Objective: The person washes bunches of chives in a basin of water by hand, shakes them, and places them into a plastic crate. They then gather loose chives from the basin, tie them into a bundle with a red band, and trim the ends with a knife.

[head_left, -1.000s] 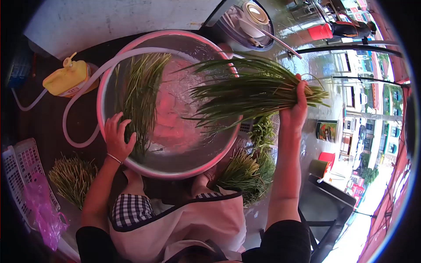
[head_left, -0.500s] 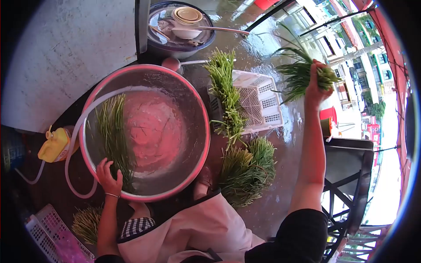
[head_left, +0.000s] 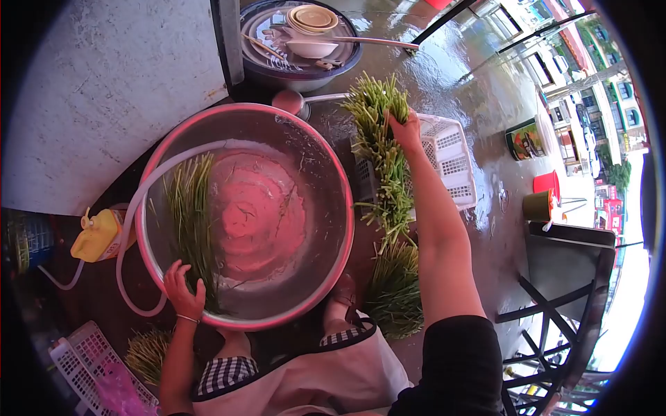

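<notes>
My left hand (head_left: 184,290) rests at the near left rim of a wide metal basin (head_left: 325,208), fingers apart beside the chives (head_left: 191,215) lying in the water. To the right, my right hand (head_left: 406,130) grips a bunch of chives (head_left: 390,102) by its pale stalk ends. This bunch is at the far end of a row of chives (head_left: 390,173) along the left side of a white plastic crate (head_left: 451,156). My fingertips are partly hidden among the stalks.
A pale hose (head_left: 119,256) curves over the basin's left rim. Nearby stand a yellow jug (head_left: 100,234) and a ladle (head_left: 291,104). More chives (head_left: 395,295) lie below the crate. A tub (head_left: 347,69) holds bowls. A black metal frame (head_left: 565,305) stands at right.
My right hand has swung left with the bunch of chives, from raised at the right to the row at the crate. My left hand stays by the basin rim. The view has shifted slightly.
</notes>
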Tool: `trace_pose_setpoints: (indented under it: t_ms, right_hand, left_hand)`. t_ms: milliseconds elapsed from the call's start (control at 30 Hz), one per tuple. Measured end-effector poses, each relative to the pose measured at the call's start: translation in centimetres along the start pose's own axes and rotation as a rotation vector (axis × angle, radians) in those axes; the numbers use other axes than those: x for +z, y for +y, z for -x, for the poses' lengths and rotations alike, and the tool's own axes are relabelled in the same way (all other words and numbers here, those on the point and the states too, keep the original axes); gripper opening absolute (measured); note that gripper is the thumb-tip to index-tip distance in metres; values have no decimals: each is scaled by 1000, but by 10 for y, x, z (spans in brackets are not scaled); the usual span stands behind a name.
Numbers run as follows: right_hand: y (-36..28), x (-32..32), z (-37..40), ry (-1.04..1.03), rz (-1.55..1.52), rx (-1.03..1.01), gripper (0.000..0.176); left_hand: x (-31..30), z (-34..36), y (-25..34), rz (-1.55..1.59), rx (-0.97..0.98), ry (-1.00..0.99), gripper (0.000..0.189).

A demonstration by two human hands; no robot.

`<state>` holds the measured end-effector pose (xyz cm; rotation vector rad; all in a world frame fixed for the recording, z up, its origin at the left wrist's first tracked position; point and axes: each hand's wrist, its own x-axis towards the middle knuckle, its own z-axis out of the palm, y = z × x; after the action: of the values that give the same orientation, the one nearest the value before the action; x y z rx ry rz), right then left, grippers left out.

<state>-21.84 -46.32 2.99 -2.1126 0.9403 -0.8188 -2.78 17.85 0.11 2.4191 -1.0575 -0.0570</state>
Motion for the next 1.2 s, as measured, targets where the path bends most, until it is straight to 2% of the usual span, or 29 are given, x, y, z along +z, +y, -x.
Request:
trace_pose_setpoints:
  t_ms: [33,67,167,200,300,367,433,500,567,633,700,800,900,933,1000,1100,1133,1200]
  right_hand:
    - [-4,4,-4,-72,-56,17,23]
    - [-10,7,-7,-137,-207,87,42]
    - [5,9,-18,-125,158,128,72]
    - [-41,-5,-11,-186,266,174,94]
    - [-70,-34,-31,-548,686,166,87]
    - [-165,-54,-18,-610,995,-2,73]
    - [-221,-58,-1,-544,1096,-121,54]
    - [-243,-49,31,-580,617,-230,42]
    - [-256,-18,85,-805,184,12,40]
    - [-241,19,140,-1046,101,90,46]
    - [-188,63,180,-937,381,-106,58]
    - [-82,133,190,-521,396,181,69]
    - [-51,194,189,-333,-398,747,68]
    - [-61,212,190,-267,-526,659,57]
    - [-103,228,192,-356,-759,753,49]
    - [-161,247,207,-580,-974,842,39]
    - [-174,259,216,-617,-945,867,38]
    - [-193,278,229,-682,-885,906,36]
  left_hand:
    - [0,0,0,2,3,4,46]
    - [0,0,0,6,8,9,46]
    - [1,1,-1,17,17,22,46]
    - [0,1,-1,30,18,31,47]
    - [1,1,-2,74,19,72,48]
    - [1,3,-4,93,-3,96,48]
    - [-1,3,-2,112,-4,120,50]
    - [0,1,-3,96,-1,141,53]
    - [-1,-4,-2,117,-24,164,56]
    - [-1,-26,2,204,-64,234,57]
    - [-2,-60,-1,227,-81,284,58]
    - [54,-100,-55,185,-254,370,67]
    - [57,-144,-64,431,-524,139,79]
    - [70,-153,-72,504,-546,115,79]
    - [99,-164,-82,651,-589,64,79]
    - [61,-165,-32,908,-738,-383,54]
    - [73,-156,-25,1096,-801,-292,45]
    - [81,-142,2,1195,-780,-219,42]
